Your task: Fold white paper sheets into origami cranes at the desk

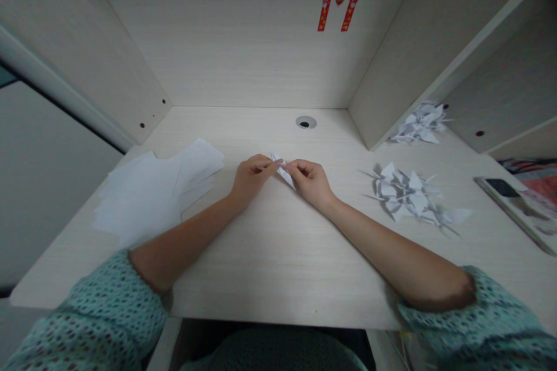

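**At mid-desk, a two-handed pinch**

Over the pale wood-grain desk [278, 278], my left hand [252, 179] and my right hand [310, 184] both clasp the small folded white paper [284, 171] between them, fingers closed on it. Loose white sheets [152, 188] lie by my left forearm; folded paper cranes [404, 197] heap to my right, another pile [420, 124] behind them.

Paper sheets [152, 188] left on the desk [278, 266], folded paper cranes [404, 194] right, phone [502, 187] farther right
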The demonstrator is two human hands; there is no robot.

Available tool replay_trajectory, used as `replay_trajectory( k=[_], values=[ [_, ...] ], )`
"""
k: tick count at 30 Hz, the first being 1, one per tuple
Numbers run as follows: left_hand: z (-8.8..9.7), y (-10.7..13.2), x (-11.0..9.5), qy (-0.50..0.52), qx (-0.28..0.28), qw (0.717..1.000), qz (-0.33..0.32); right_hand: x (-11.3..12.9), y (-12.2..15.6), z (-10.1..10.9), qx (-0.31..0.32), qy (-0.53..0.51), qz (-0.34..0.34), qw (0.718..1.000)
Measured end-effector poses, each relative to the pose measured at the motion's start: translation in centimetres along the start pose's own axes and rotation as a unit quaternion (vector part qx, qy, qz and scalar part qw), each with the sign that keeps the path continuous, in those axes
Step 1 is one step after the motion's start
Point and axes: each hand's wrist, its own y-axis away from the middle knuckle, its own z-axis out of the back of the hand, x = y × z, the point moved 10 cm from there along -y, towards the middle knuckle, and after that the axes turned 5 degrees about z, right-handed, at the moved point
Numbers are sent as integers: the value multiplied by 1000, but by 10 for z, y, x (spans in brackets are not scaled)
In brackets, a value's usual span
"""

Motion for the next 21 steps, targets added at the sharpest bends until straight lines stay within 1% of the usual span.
replay_trajectory(
  k=[2, 5, 8, 14, 18, 21],
  values=[
    [1, 0, -1, 10, -6, 1000, -12, 0, 0, -2, 13, 1, -1, 1000],
    [3, -1, 0, 17, -15, 1000, -21, 0, 0, -9, 53, 9, -3, 999],
    [2, 0, 0, 25, -8, 999, -21, 0, 1, -12, 77, 37, 5, 996],
    [-2, 1, -1, 43, 15, 999, -18, 0, 1, -12, 90, 43, 17, 995],
    [-3, -1, 7, 100, 21, 995, 13, 0, 1, -11, 84, 41, 17, 995],
    [-4, -1, 8, 117, 23, 993, 26, -2, 1, -10, 73, 51, 8, 996]
  ],
)
